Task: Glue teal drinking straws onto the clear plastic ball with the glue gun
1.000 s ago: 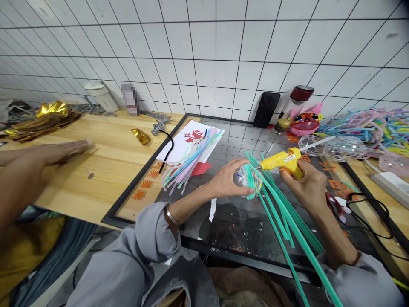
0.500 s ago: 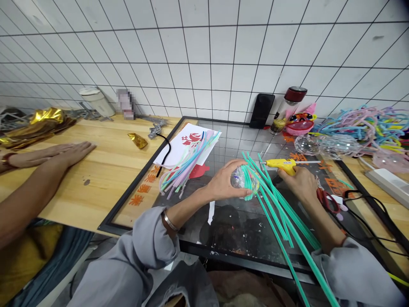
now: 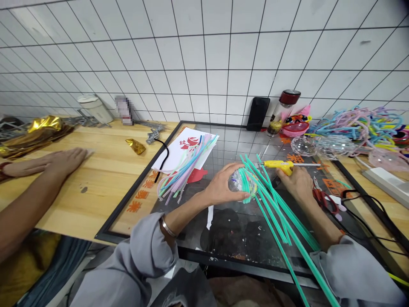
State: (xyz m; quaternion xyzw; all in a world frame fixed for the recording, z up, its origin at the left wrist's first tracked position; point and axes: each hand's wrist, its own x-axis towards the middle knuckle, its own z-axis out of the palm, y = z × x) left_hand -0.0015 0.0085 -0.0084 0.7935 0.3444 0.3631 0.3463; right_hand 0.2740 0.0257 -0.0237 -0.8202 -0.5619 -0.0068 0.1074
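Observation:
My left hand (image 3: pixel 223 185) is closed around a clear plastic ball (image 3: pixel 235 181), thumb below and fingers over the top. Green strips wrap part of the ball's right side. In my right hand (image 3: pixel 298 183) is a yellow glue gun (image 3: pixel 278 165), gripped by its handle, with a white glue stick (image 3: pixel 306 165) poking out the back. Its nozzle points left, just above and right of the ball. Long green strips (image 3: pixel 287 213) run from beside the ball down to the table's front edge, passing between my two hands.
Pastel strips (image 3: pixel 185 164) lie across white paper (image 3: pixel 172 149) on the left. Red-handled scissors (image 3: pixel 326 200) and black cables are right of my right hand. Behind stand a phone (image 3: pixel 258 114) and a bottle (image 3: pixel 283 113). A co-worker's hands (image 3: pixel 60 162) rest on the wooden table.
The camera view has tilted slightly, so the scene sits a little lower. My hands keep their holds on the ball and the glue gun, with little other movement.

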